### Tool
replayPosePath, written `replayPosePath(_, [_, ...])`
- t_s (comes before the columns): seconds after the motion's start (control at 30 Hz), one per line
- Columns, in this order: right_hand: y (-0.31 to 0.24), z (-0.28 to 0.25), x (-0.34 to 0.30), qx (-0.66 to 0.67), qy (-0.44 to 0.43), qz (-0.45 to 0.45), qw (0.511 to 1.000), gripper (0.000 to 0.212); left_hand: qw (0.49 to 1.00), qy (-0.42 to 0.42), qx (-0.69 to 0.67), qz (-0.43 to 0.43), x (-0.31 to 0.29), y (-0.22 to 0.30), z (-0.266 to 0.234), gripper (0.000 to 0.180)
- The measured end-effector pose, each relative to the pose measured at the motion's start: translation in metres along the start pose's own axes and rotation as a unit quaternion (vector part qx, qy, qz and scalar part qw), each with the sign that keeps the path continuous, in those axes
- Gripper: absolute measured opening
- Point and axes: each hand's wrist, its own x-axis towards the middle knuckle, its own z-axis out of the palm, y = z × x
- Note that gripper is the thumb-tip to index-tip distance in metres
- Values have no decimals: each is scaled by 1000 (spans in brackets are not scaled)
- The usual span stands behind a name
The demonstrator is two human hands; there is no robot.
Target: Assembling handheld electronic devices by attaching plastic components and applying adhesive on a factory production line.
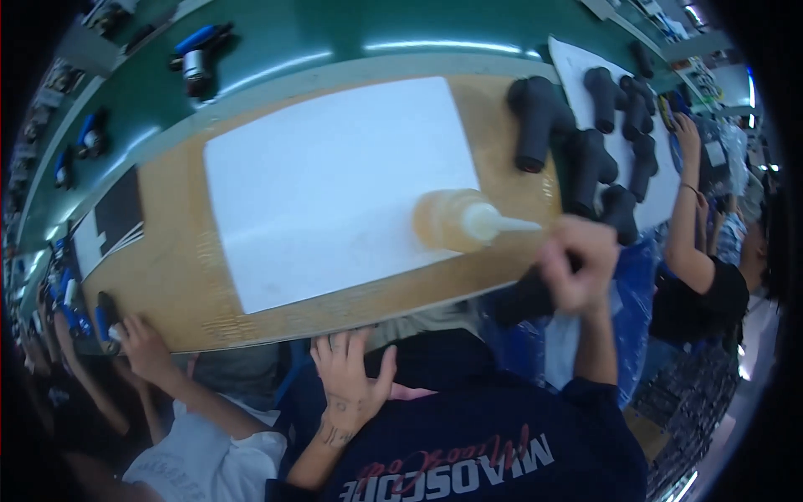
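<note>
My left hand [353, 372] rests with spread fingers at the near edge of the table, holding nothing. My right hand [581, 261], smeared by motion, is closed at the right near edge beside a dark rounded device [524, 299], which it appears to grip. A squeeze bottle [452, 219] of yellowish liquid stands on the white sheet [335, 184], its pale nozzle pointing towards my right hand. Beyond that hand, a black pistol-shaped device [535, 121] lies on the brown tabletop [180, 217].
Several more black pistol-shaped devices [590, 163] lie on a white board at the right. A green conveyor [351, 33] beyond carries a blue and silver part [194, 63]. Co-workers' arms reach in at left [150, 356] and right [687, 209]. Dark cards [119, 213] lie far left.
</note>
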Motion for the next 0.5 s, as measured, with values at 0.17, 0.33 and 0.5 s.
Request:
replayPosePath(0.17, [73, -9, 29, 44, 41, 242, 968, 31, 976, 66, 204, -20, -10, -41, 49, 45])
replayPosePath(0.33, [100, 0, 50, -138, 67, 191, 970, 30, 985, 118, 73, -107, -16, -51, 61, 49])
replayPosePath(0.5, [83, -9, 30, -185, 100, 176, 962, 23, 975, 177, 118, -68, -21, -49, 48, 51])
